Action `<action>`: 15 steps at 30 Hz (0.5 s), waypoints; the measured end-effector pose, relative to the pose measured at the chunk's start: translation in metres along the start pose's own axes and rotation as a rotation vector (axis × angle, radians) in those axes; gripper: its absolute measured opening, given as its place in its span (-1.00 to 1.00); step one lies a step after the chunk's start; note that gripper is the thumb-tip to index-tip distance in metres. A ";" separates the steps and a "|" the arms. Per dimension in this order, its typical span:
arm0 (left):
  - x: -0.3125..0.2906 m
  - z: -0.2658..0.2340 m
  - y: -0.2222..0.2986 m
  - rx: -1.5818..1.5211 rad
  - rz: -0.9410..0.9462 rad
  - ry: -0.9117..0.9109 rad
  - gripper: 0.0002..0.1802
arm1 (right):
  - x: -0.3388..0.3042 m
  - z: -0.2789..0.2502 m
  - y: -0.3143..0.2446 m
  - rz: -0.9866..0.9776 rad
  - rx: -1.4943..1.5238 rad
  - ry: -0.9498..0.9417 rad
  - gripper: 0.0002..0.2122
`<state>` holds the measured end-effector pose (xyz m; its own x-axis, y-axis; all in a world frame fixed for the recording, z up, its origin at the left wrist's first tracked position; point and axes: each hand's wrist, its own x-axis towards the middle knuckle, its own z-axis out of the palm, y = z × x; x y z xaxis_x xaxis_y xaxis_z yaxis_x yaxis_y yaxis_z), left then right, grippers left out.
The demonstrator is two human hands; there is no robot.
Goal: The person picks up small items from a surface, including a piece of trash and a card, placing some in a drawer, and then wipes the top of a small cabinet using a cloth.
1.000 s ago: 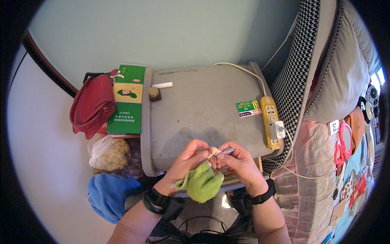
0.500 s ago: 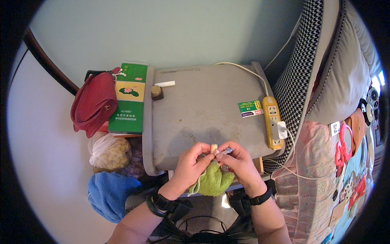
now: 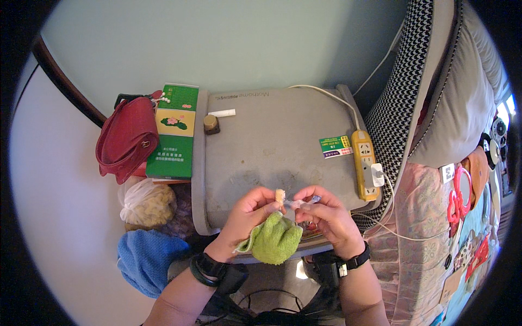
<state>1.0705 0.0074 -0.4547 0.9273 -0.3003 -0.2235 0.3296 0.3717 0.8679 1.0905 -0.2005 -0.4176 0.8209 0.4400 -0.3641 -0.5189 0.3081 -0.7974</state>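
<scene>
My left hand (image 3: 244, 220) pinches a small pale-yellow piece (image 3: 280, 195) between thumb and finger; I cannot make out what it is. A fuzzy lime-green cloth (image 3: 276, 239) hangs below that hand, bunched against its fingers. With thumb and fingers closed, my right hand (image 3: 331, 223) grips a thin clear plastic wrapper (image 3: 309, 201) that stretches toward the yellow piece. Both hands are just above the near edge of a grey-covered cabinet top (image 3: 261, 141). Dark bands circle both wrists.
On the cabinet lie a yellow power strip (image 3: 365, 163) with a white plug, a green card (image 3: 336, 146), a small brown bottle (image 3: 211, 124) and a white stick. To the left are a red bag (image 3: 128, 138), a green box (image 3: 171, 157) and a blue cloth (image 3: 149, 258). A bed is at right.
My hands have drawn slightly apart, the right one moving right with the plastic wrapper now stretched between them. The green cloth has shifted a little left.
</scene>
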 end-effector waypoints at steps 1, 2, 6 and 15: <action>0.000 0.001 -0.001 0.047 0.009 -0.008 -0.85 | -0.001 -0.001 -0.001 -0.004 0.001 -0.001 -0.83; 0.000 0.002 -0.001 0.048 0.007 -0.009 -0.85 | 0.001 -0.004 0.002 -0.004 0.002 0.001 -0.83; 0.001 0.006 -0.005 0.129 0.027 0.023 -0.84 | 0.006 -0.006 0.009 -0.011 0.027 0.013 -0.80; 0.001 0.012 -0.011 0.445 0.191 0.100 -0.85 | 0.011 -0.003 0.020 -0.118 -0.199 0.079 -0.81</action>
<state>1.0656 -0.0075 -0.4596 0.9834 -0.1698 -0.0642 0.0641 -0.0059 0.9979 1.0896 -0.1925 -0.4389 0.8930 0.3413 -0.2935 -0.3679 0.1777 -0.9127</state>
